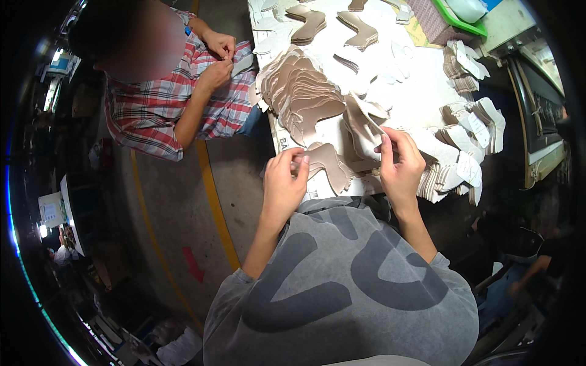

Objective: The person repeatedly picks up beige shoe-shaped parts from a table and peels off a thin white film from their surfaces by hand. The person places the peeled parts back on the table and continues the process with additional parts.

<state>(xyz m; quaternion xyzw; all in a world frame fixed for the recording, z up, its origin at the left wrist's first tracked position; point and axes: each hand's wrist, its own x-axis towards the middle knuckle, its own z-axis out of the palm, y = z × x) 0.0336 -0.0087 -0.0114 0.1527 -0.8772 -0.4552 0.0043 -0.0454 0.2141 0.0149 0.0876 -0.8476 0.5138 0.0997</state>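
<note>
My right hand (401,166) pinches the edge of a beige curved shoe-upper piece (364,126), which stands raised on its side above the table's front. Close to the table's near left corner, my left hand (284,182) has thumb and fingers together at the edge of another brownish shoe-upper piece (330,163). That piece lies flat near my body. Just beyond it rises a tall, fanned stack of similar brown pieces (303,82).
The white table (381,64) carries small stacks of cut pieces (306,25) at the back and labelled stacks (455,155) along the right edge. A green tray (470,24) stands at the far right. A co-worker in a plaid shirt (146,116) sits on the left, both hands together.
</note>
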